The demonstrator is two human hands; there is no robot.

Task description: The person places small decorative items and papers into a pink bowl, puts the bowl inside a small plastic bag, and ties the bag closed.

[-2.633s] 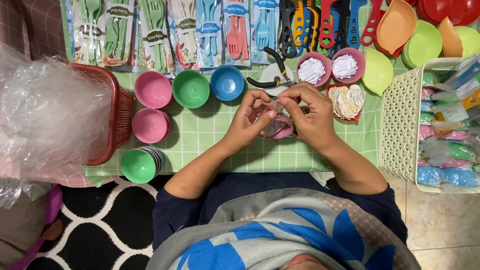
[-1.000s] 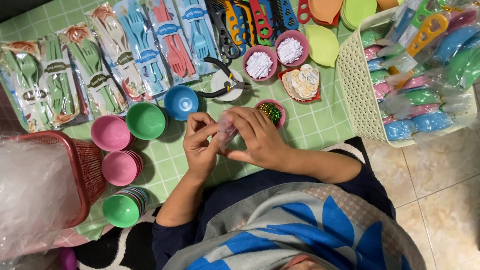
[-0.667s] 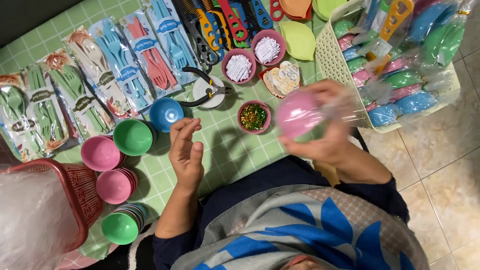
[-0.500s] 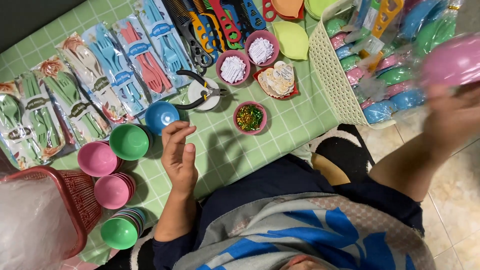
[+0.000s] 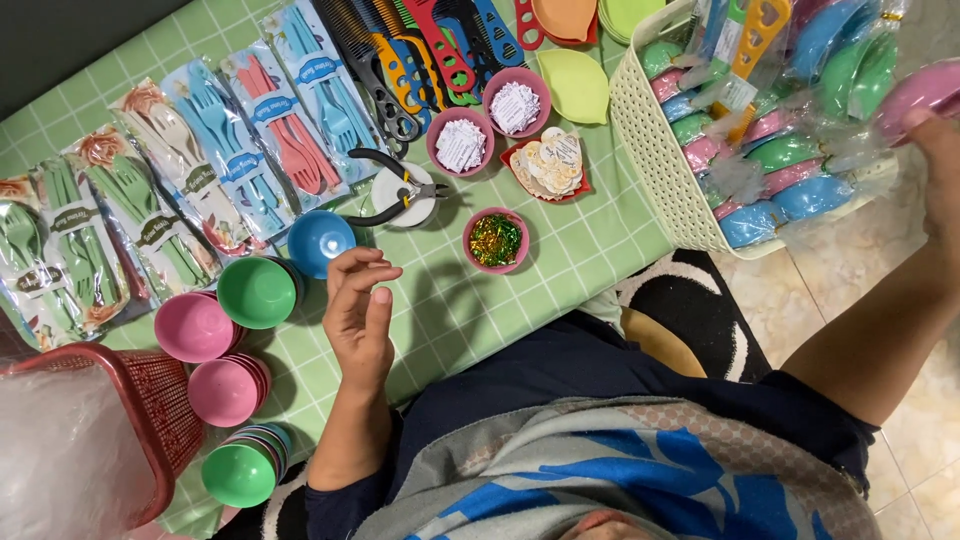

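Your right hand reaches far out to the side, over the cream basket of wrapped bowls, its fingers closed around a pink bowl in clear wrap at the frame's edge; the hand is blurred and partly cut off, so you cannot tell just how each finger sits. Your left hand hovers empty above the green checked cloth, palm up, fingers loosely curled and a little apart; it is near the blue bowl and the green bowl. A small pink dish of glitter stands just beyond it, with pliers lying on a white lid behind.
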